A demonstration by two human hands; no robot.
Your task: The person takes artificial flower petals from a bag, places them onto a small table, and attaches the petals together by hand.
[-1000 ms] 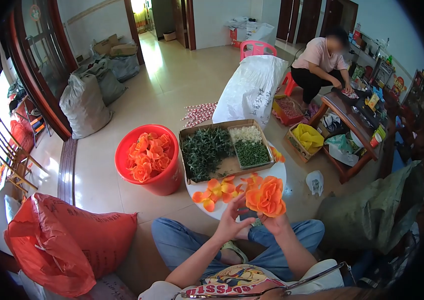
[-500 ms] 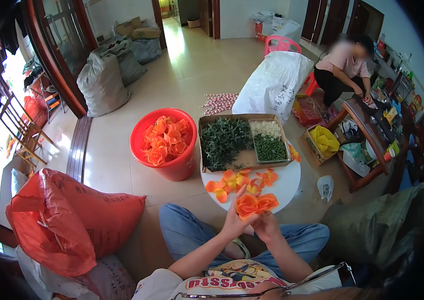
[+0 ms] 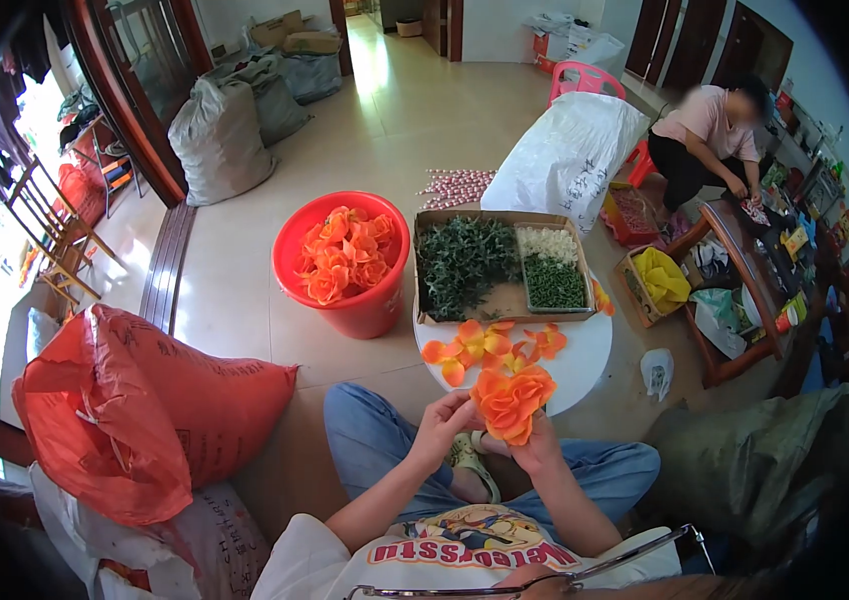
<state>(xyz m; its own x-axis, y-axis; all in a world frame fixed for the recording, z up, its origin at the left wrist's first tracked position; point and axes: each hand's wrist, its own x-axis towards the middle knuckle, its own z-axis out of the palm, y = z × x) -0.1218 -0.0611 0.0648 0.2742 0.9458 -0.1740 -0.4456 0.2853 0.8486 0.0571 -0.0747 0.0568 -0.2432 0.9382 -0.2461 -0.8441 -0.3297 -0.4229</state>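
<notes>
An orange fabric flower [image 3: 512, 401] faces up above my lap. My right hand [image 3: 539, 446] holds it from below, its fingers mostly hidden under the petals. At the flower's left edge, my left hand [image 3: 444, 423] pinches with thumb and fingers at the petals. Loose orange-yellow petals [image 3: 483, 341] lie on the round white table [image 3: 585, 365] just beyond. Behind them a cardboard box [image 3: 499, 312] holds dark green leaves [image 3: 465, 262] and a clear tray [image 3: 557, 308] of small green and white pieces.
A red bucket [image 3: 365, 318] of orange flowers stands left of the table. A red sack [image 3: 185, 420] lies at lower left, a dark sack [image 3: 745, 450] at right. A white sack [image 3: 570, 160] stands behind the box. At upper right a person [image 3: 710, 135] sits by a wooden table [image 3: 745, 260].
The flower has turned from a sideways tilt to face up. My left hand has gone from spread fingers beside it to a pinch at its edge. The view has shifted.
</notes>
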